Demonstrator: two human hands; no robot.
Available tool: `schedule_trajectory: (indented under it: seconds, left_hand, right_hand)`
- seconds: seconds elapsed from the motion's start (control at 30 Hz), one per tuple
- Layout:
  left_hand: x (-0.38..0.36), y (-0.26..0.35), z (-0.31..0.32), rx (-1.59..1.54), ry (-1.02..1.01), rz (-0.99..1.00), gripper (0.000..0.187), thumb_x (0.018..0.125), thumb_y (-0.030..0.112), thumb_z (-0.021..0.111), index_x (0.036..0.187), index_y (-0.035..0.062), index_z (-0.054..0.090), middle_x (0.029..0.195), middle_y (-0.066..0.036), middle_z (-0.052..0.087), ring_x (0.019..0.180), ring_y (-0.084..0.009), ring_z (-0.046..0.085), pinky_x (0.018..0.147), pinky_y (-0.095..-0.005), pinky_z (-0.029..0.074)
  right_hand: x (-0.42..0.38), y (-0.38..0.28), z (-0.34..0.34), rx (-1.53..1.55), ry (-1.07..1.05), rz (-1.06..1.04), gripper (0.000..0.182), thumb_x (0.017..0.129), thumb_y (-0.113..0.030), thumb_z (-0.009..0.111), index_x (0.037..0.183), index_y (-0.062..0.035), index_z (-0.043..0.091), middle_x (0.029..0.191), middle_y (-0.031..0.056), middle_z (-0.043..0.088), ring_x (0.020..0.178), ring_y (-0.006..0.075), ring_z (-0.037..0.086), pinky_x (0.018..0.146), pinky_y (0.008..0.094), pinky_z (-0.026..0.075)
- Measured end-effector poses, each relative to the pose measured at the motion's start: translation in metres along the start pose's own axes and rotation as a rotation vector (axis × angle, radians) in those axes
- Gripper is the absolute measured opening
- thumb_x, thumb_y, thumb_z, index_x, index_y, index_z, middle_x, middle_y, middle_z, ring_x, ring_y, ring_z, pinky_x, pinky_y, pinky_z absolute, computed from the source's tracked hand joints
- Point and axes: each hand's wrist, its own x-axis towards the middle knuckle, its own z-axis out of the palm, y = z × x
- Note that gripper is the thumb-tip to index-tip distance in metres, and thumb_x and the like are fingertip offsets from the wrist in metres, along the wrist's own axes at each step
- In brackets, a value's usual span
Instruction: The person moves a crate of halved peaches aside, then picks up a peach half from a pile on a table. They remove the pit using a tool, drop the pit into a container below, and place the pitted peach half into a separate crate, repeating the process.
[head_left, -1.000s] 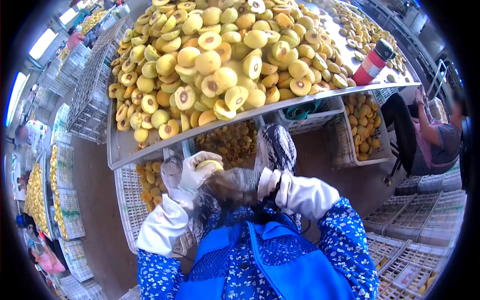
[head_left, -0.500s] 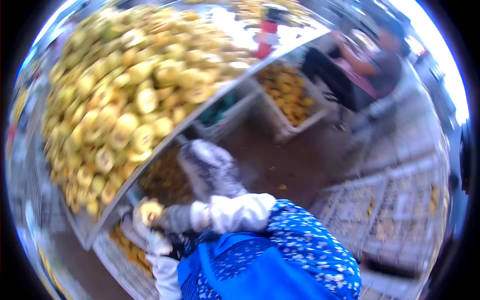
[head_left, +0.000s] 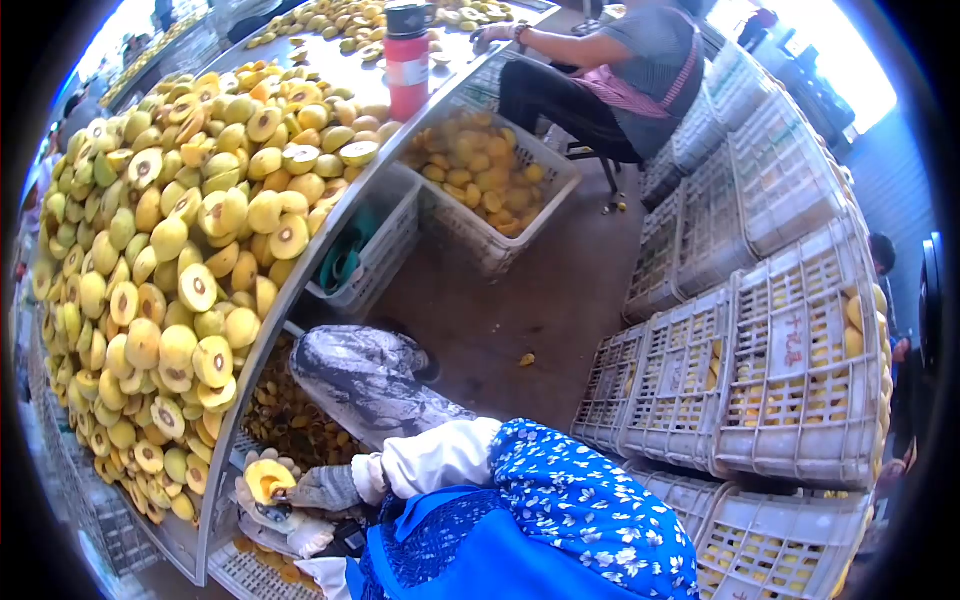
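My left hand [head_left: 306,533], in a pale glove, is closed around a halved yellow peach [head_left: 268,481]. The cut side faces up, with an orange hollow in its middle. My right hand [head_left: 326,489], in a grey knitted glove, is closed at the right edge of the fruit. A small dark tip shows by its fingers, but I cannot make out the tool. Both hands are low beside the table's metal edge [head_left: 262,362]. A large heap of halved peaches [head_left: 190,260] covers the near tabletop, many with brown centres.
A red tumbler [head_left: 407,75] stands on the table. Below are a crate of yellow pieces [head_left: 490,190] and a crate with green items [head_left: 350,260]. Stacked crates [head_left: 795,350] line the right. A seated co-worker [head_left: 640,80] is at the far edge. Cut pieces [head_left: 290,410] lie under the table.
The view has turned and steadied, so the table and crates sit further left. The peach half in my left hand shows its orange hollow more plainly. Both hands stay together at it.
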Motion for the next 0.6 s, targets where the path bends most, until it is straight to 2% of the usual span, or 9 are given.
schedule_trajectory:
  seconds: [0.1,0.17,0.23,0.3,0.37,0.4,0.47,0.53,0.6]
  left_hand:
    - [0.013,0.000,-0.007,-0.230,-0.061,-0.178,0.049,0.091,0.041,0.042,0.110,-0.0030,0.053,0.090,-0.013,0.063,0.071,-0.0190,0.060,0.061,-0.0291,0.051]
    - [0.024,-0.002,-0.023,-0.182,-0.123,-0.194,0.048,0.091,0.042,0.042,0.109,-0.0012,0.054,0.089,-0.014,0.063,0.073,-0.0201,0.061,0.066,-0.0301,0.052]
    - [0.054,-0.029,-0.064,-0.454,-0.389,-0.339,0.049,0.090,0.042,0.043,0.108,-0.0027,0.054,0.087,-0.016,0.063,0.069,-0.0213,0.061,0.062,-0.0305,0.052]
    - [0.042,-0.013,-0.048,-0.483,-0.150,-0.279,0.050,0.088,0.042,0.045,0.104,-0.0041,0.054,0.087,-0.017,0.063,0.069,-0.0233,0.061,0.060,-0.0316,0.052]
    - [0.059,-0.021,-0.076,-0.463,-0.195,-0.193,0.049,0.086,0.043,0.047,0.100,-0.0034,0.056,0.087,-0.018,0.063,0.072,-0.0261,0.062,0.062,-0.0333,0.053]
    - [0.060,-0.020,-0.082,-0.553,-0.134,-0.169,0.047,0.085,0.042,0.048,0.099,-0.0022,0.056,0.087,-0.018,0.064,0.075,-0.0279,0.062,0.064,-0.0350,0.053]
    - [0.065,-0.015,-0.097,-0.711,-0.034,-0.156,0.043,0.084,0.041,0.051,0.100,0.0018,0.058,0.091,-0.017,0.064,0.081,-0.0322,0.062,0.071,-0.0414,0.054]
    - [0.067,-0.011,-0.114,-0.817,-0.037,-0.115,0.046,0.085,0.042,0.052,0.104,0.0000,0.057,0.092,-0.019,0.064,0.083,-0.0355,0.062,0.073,-0.0447,0.054]
    - [0.062,0.002,-0.113,-0.882,0.030,-0.067,0.044,0.087,0.037,0.053,0.105,-0.0026,0.055,0.091,-0.020,0.063,0.079,-0.0349,0.063,0.074,-0.0409,0.054]
  right_hand:
    - [-0.007,0.008,0.001,0.112,0.064,-0.015,0.031,0.092,-0.028,0.047,0.110,-0.0050,0.057,0.098,0.0147,0.061,0.096,0.0196,0.056,0.084,0.0297,0.042]
    - [-0.008,0.023,0.020,0.244,0.262,-0.105,0.034,0.096,-0.031,0.040,0.093,-0.0069,0.063,0.082,0.0131,0.062,0.074,0.0197,0.060,0.064,0.0372,0.047]
    - [-0.012,0.002,0.008,0.056,0.092,-0.125,0.025,0.093,-0.022,0.047,0.091,-0.0048,0.064,0.080,0.0127,0.063,0.074,0.0181,0.060,0.065,0.0363,0.049]
    - [-0.008,-0.011,0.009,-0.057,0.148,-0.307,0.019,0.090,-0.016,0.050,0.095,-0.0032,0.063,0.084,0.0109,0.063,0.074,0.0180,0.061,0.063,0.0344,0.050]
    - [-0.001,-0.018,0.010,-0.157,0.256,-0.499,0.018,0.087,-0.010,0.052,0.099,-0.0017,0.061,0.087,0.0091,0.063,0.074,0.0179,0.061,0.061,0.0326,0.050]
    - [0.005,-0.008,0.009,0.559,0.227,-0.059,0.019,0.087,-0.011,0.051,0.101,-0.0029,0.061,0.088,0.0079,0.062,0.072,0.0193,0.061,0.059,0.0318,0.049]
    - [0.010,0.060,0.001,0.326,0.054,0.222,0.020,0.090,-0.021,0.050,0.097,-0.0055,0.060,0.083,0.0055,0.060,0.063,0.0199,0.057,0.052,0.0301,0.047]
    - [0.007,0.074,-0.006,0.004,0.116,0.401,0.035,0.089,-0.042,0.052,0.083,-0.0085,0.060,0.068,0.0033,0.056,0.050,0.0170,0.051,0.042,0.0293,0.041]
    - [0.011,0.021,-0.006,0.487,0.284,0.819,0.056,0.078,-0.067,0.052,0.065,-0.0123,0.051,0.052,0.0004,0.047,0.035,0.0117,0.037,0.031,0.0281,0.026]
